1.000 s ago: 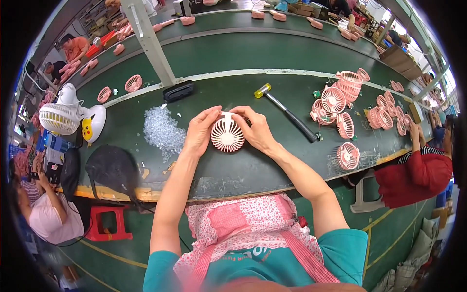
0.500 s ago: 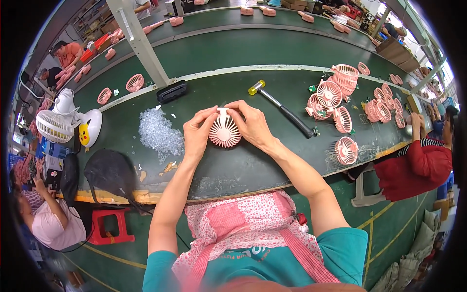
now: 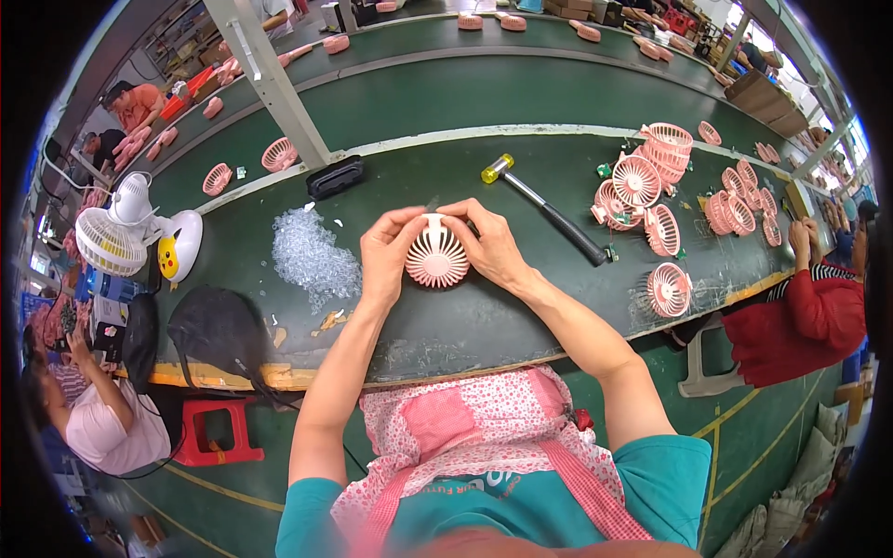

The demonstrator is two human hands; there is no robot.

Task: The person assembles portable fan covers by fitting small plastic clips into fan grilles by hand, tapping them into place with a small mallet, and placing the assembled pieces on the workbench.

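A pink round fan housing (image 3: 437,267) with a slatted grille rests at the table's middle, its neck end pointing away from me. My left hand (image 3: 383,256) pinches the neck from the left, fingers closed. From the other side my right hand (image 3: 491,245) grips the same neck with thumb and fingers. What lies between the fingertips is mostly hidden. A mallet with a yellow head (image 3: 497,168) and black handle lies beyond my right hand. To the left of my left hand spreads a pile of small clear plastic pieces (image 3: 312,260).
Several pink fan housings (image 3: 637,181) with small green boards are heaped at the right. A black tray (image 3: 335,177) lies near the metal post (image 3: 270,84). At the left are a black bag (image 3: 219,339) and a white fan (image 3: 110,240). A co-worker in red (image 3: 809,321) sits at the right.
The whole view has shifted slightly, so everything on the table appears a little farther right. Both hands keep their hold on the fan housing, which looks almost unmoved between them.
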